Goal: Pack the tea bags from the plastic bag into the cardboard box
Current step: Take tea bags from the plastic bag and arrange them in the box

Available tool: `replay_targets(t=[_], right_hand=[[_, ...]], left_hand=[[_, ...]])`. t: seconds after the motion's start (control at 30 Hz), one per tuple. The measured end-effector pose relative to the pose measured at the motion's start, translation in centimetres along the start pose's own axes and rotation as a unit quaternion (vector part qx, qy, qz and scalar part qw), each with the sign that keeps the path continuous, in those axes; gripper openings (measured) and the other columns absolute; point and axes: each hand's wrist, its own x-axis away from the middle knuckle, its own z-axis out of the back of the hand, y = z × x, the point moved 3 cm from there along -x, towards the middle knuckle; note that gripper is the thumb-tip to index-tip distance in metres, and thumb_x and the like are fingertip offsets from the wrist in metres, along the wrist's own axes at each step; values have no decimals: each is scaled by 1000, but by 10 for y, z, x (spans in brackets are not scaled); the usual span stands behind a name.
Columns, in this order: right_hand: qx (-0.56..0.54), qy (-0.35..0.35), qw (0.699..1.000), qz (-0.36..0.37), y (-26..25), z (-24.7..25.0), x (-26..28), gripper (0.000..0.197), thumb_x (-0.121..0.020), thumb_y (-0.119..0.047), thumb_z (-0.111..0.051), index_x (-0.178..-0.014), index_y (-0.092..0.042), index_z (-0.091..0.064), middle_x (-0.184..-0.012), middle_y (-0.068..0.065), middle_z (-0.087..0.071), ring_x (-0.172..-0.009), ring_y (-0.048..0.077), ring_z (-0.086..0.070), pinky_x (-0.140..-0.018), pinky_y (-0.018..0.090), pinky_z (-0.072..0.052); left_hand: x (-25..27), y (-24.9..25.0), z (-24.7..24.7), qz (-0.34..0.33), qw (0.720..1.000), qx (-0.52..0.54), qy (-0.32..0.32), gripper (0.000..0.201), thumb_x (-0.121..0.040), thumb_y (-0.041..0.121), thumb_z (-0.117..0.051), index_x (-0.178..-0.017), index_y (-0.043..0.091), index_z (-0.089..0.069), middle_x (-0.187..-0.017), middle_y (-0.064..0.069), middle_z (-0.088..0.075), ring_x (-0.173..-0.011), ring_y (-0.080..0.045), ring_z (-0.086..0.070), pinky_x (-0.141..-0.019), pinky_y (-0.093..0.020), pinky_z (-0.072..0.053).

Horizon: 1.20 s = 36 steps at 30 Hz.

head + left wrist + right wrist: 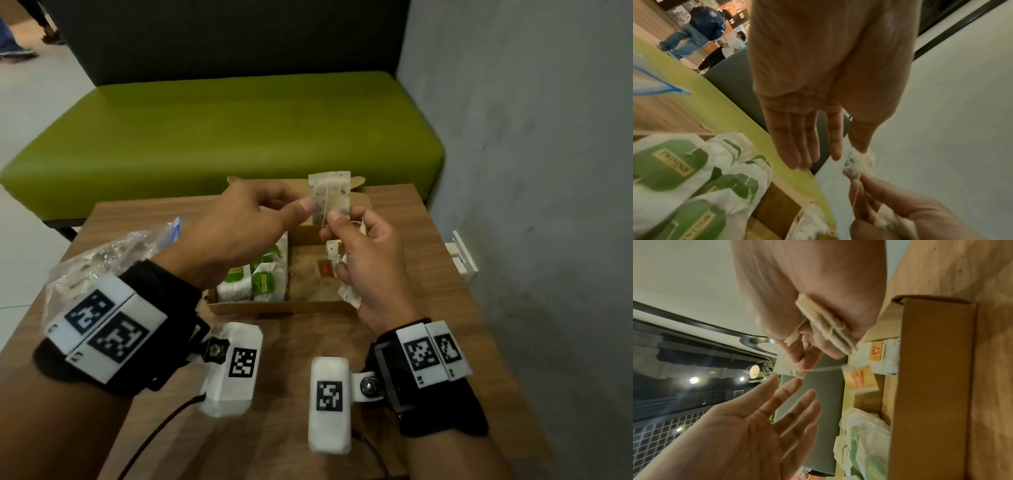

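- While the tea bag point(329, 197) is held upright above the cardboard box point(284, 306), the left hand point(239, 226) touches its left edge with the thumb tip; the wrist views show the other left fingers straight and slightly spread, so this hand steadies more than it grips.
- Right hand point(366, 270): thumb and forefinger pinch the tea bag's lower edge, where the string point(826, 368) leaves it, while the remaining fingers curl round more tea bags point(825, 324) held against the palm.
- Orange tag point(860, 380): hangs free on the string over the box's right compartment.
- Box contents: green-labelled sachets point(253, 279) fill the left compartment; the right compartment holds a few loose bags, one showing an orange tag point(325, 267).
- Plastic bag point(102, 255): lies crumpled on the wooden table point(428, 267) left of the box, behind the left wrist; whether any tea bags remain inside cannot be told.
- Risk, tangling: the dangling string may snag on the bags kept in the right palm, or catch on the box wall, as the bag goes down.
- Risk, dropping: the grip is light and at one edge only, so the bag may slip and land outside its compartment.
- Risk, tearing: pulling the thin paper between the two hands could split it and spill tea.
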Motion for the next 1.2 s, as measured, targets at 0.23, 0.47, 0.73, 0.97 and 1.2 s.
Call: replay_targets(t=[0.23,0.47,0.73,0.97,1.2], right_hand=[[-10,-49,999,1,-1,-4,3,7,-98,-22,-66,-104,-20,-68,-82,-6,-71,-72,5,-64,-64,31,-51],[-18,-83,996,36,-2,-8,5,12,-98,-18,-65,-108,-23,-71,-104,0,-77,-100,14,-73,-82,37,-60],[32,-140,990,6,-2,-11,10,26,-103,-26,-57,-119,-8,-67,-100,12,-75,-52,-7,-59,-45,5,-40],[105,-130,985,41,6,-12,6,29,-102,-22,-58,-92,-1,-74,-75,-3,-69,-61,-6,-59,-48,5,-40],[83,-170,982,-9,5,-15,8,38,-104,-30,-53,-75,-10,-68,-71,-10,-67,-54,-7,-59,-48,8,-41]], left_hand=[[-3,19,3,-117,992,-17,51,9,-89,31,-70,-87,24,-74,-79,1,-72,-68,-7,-62,-61,-24,-50],[-3,17,1,-155,983,-87,44,7,-87,28,-74,-91,22,-73,-76,6,-71,-58,-5,-59,-57,-31,-50],[-5,17,6,-147,985,-41,84,17,-94,37,-64,-93,28,-77,-80,3,-74,-75,-18,-65,-61,-38,-53],[-10,10,13,-101,983,142,59,17,-99,25,-56,-92,18,-70,-97,-6,-73,-98,-28,-69,-90,-41,-57],[-5,10,14,-84,966,245,-21,22,-87,33,-55,-93,14,-63,-94,-10,-71,-90,-24,-69,-76,-29,-59]])
